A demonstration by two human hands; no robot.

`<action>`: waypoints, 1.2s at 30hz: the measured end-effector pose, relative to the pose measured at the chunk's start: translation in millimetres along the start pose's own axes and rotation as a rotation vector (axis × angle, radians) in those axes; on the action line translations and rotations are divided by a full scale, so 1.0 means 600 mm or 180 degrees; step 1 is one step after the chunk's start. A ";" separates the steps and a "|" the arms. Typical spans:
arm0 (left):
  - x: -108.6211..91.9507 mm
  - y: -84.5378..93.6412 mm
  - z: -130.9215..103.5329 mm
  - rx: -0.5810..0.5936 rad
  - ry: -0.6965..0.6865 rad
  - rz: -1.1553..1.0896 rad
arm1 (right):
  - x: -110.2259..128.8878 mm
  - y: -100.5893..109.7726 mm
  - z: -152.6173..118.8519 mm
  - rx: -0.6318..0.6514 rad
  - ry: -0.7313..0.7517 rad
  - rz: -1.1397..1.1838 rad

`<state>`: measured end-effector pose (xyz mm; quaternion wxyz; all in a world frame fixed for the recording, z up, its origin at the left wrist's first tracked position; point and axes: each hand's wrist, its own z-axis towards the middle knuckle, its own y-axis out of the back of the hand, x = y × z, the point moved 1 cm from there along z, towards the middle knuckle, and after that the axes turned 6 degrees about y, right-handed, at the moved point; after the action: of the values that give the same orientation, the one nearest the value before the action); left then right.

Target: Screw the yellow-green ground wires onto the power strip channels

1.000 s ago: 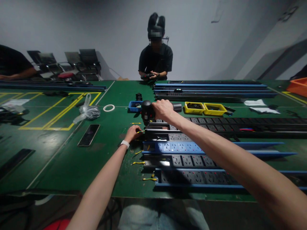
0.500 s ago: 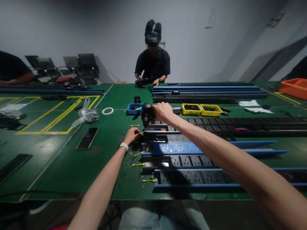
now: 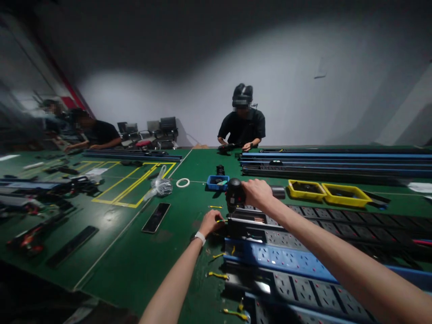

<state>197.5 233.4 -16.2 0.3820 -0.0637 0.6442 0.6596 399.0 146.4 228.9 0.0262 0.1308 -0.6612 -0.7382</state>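
My right hand (image 3: 258, 192) is wrapped round a black cordless drill (image 3: 235, 194), which points down at the left end of a socket strip (image 3: 251, 217). The drill's tip is hard to make out against the dark strip. My left hand (image 3: 210, 222), with a white band at the wrist, pinches a short yellow-green wire (image 3: 221, 221) at that same end. Nearer to me lie a blue-edged socket strip (image 3: 280, 254) and a black one (image 3: 303, 288), with similar short wires (image 3: 218, 275) at their left ends.
Behind the drill are a blue bin (image 3: 218, 183) and two yellow bins (image 3: 305, 190) of small parts. A tape roll (image 3: 182, 182), a plastic bag (image 3: 162, 186) and two phones (image 3: 156, 218) lie to the left. A co-worker (image 3: 242, 123) works across the green table.
My view has turned left and tilted up, so everything appears lower and further right. Both hands keep their places at the strip's end, the drill still in my right hand.
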 end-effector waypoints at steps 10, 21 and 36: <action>-0.004 0.003 -0.001 0.0077 0.0104 0.0018 | 0.020 0.023 0.005 0.0051 0.0312 0.0004; -0.017 0.006 -0.014 0.0135 -0.0071 -0.0102 | -0.041 0.070 -0.006 -0.0087 -0.0435 0.0301; -0.023 0.003 -0.011 0.0216 -0.0071 -0.0379 | -0.141 -0.065 -0.092 0.0205 -0.1534 0.1331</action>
<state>203.3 221.8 -7.9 0.4296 -0.0816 0.6570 0.6141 498.3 115.5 198.7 0.0158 -0.1857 -0.6840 -0.7053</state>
